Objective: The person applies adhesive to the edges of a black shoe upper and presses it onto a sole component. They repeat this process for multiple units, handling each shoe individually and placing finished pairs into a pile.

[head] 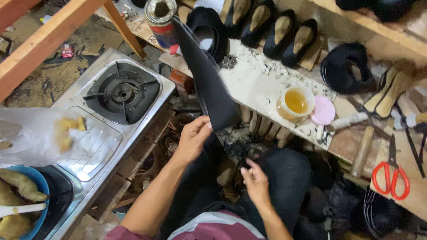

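Note:
My left hand point(193, 138) pinches the lower end of a long black strip of material point(207, 78), which rises up and away toward a metal can point(160, 21). My right hand point(255, 181) hovers low over my dark trouser leg, fingers loosely curled around a small dark scrap; whether it grips it I cannot tell. Just beyond the strip lies a white worktop point(260, 82) dusted with black trimmings. On it stand an open tub of yellow glue point(296, 103) and its pink lid point(323, 110).
A steel gas stove point(121, 92) sits at left, with a clear plastic bag point(35, 133) and a blue bowl point(26, 198) of food. Black shoe uppers on lasts point(278, 29) line the back. Red-handled scissors point(391, 173) and a wooden-handled tool point(362, 149) lie at right.

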Demonstrator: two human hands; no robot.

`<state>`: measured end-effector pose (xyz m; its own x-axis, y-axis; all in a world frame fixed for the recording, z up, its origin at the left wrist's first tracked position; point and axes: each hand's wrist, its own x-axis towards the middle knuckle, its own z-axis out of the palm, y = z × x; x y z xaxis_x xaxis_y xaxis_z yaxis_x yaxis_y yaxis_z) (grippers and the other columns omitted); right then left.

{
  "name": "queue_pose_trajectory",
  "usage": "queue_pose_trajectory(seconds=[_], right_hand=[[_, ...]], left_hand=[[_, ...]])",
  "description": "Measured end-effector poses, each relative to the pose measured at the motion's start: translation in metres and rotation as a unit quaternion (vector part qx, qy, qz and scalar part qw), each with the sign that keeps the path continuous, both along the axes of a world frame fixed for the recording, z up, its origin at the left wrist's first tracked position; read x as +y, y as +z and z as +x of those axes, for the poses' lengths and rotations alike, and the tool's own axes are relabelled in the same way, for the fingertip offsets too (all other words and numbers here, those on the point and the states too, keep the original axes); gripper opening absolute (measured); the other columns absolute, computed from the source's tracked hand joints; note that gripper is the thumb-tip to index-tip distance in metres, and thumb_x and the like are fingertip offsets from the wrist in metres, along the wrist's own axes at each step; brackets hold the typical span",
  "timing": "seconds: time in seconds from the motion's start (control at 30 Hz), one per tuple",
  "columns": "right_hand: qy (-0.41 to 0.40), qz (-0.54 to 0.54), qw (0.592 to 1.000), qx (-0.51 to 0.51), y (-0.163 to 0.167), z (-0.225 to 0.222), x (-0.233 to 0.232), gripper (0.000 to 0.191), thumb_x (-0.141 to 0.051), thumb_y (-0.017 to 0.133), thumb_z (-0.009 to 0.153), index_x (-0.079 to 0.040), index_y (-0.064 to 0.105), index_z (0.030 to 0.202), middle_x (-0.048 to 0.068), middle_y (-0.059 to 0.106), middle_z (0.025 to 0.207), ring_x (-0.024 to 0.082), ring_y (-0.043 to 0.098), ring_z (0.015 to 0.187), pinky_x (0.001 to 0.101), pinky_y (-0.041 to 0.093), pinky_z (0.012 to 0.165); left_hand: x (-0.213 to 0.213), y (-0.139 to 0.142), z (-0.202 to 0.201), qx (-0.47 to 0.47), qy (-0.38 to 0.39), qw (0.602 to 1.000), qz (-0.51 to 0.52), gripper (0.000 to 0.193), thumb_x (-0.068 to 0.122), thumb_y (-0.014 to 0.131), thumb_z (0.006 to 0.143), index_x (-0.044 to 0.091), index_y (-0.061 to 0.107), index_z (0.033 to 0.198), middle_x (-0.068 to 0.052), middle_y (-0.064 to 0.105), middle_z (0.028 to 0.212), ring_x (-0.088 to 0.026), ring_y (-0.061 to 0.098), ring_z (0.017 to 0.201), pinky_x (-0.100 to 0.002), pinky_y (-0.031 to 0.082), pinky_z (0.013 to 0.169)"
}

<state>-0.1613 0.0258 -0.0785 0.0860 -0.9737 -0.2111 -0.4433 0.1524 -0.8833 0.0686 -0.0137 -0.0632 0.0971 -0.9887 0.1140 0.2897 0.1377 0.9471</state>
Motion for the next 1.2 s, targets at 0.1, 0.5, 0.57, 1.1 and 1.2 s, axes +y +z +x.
queue_pose_trajectory(seconds=[0.1,0.5,0.57,1.1,1.2], right_hand=[[-0.025,-0.031,0.991,-0.128,-0.001,-0.014,-0.007,0.045,-0.014,0.066,0.096,0.0,0.06,0.138,-0.001,0.059,0.073,0.008,0.056,0.066,0.0253,0.049,0.064],[-0.007,-0.026,0.963,-0.268,-0.003,-0.051,0.003,0.052,-0.005,0.071,0.094,0.006,0.055,0.142,0.007,0.071,0.107,0.008,0.064,0.094,0.0225,0.051,0.085],[-0.017,-0.007,0.969,-0.244,-0.008,-0.055,0.006,0.051,-0.003,0.071,0.093,0.005,0.056,0.141,0.007,0.072,0.104,0.008,0.063,0.086,0.0228,0.052,0.078],[-0.046,-0.055,0.957,-0.28,-0.026,-0.07,-0.028,0.049,0.004,0.069,0.094,0.002,0.053,0.141,0.007,0.071,0.103,0.007,0.064,0.091,0.0205,0.051,0.081],[-0.054,-0.035,0.958,-0.279,-0.027,-0.065,-0.031,0.048,0.005,0.068,0.094,0.002,0.054,0.14,0.006,0.07,0.103,0.007,0.064,0.092,0.0202,0.05,0.081]], left_hand=[[0.009,-0.027,-0.025,0.041,-0.015,0.998,0.035,0.025,0.012,0.066,0.1,0.002,0.069,0.123,-0.001,0.065,0.097,-0.01,0.059,0.089,-0.027,0.051,0.081],[0.059,-0.054,-0.074,0.036,-0.112,0.978,0.169,0.018,0.007,0.061,0.098,0.006,0.066,0.115,0.005,0.056,0.077,-0.006,0.048,0.068,-0.024,0.041,0.061],[0.062,-0.051,-0.076,0.001,-0.105,0.979,0.175,0.015,0.006,0.062,0.098,0.006,0.067,0.111,0.004,0.059,0.08,-0.005,0.051,0.071,-0.023,0.042,0.063],[0.032,-0.086,-0.107,0.143,-0.119,0.972,0.145,0.047,-0.005,0.072,0.081,0.007,0.062,0.125,0.005,0.049,0.088,-0.005,0.044,0.075,-0.022,0.038,0.067],[0.027,-0.09,-0.109,0.235,-0.117,0.954,0.144,0.048,-0.009,0.07,0.082,0.006,0.06,0.127,0.004,0.053,0.098,-0.007,0.049,0.083,-0.022,0.041,0.073]])
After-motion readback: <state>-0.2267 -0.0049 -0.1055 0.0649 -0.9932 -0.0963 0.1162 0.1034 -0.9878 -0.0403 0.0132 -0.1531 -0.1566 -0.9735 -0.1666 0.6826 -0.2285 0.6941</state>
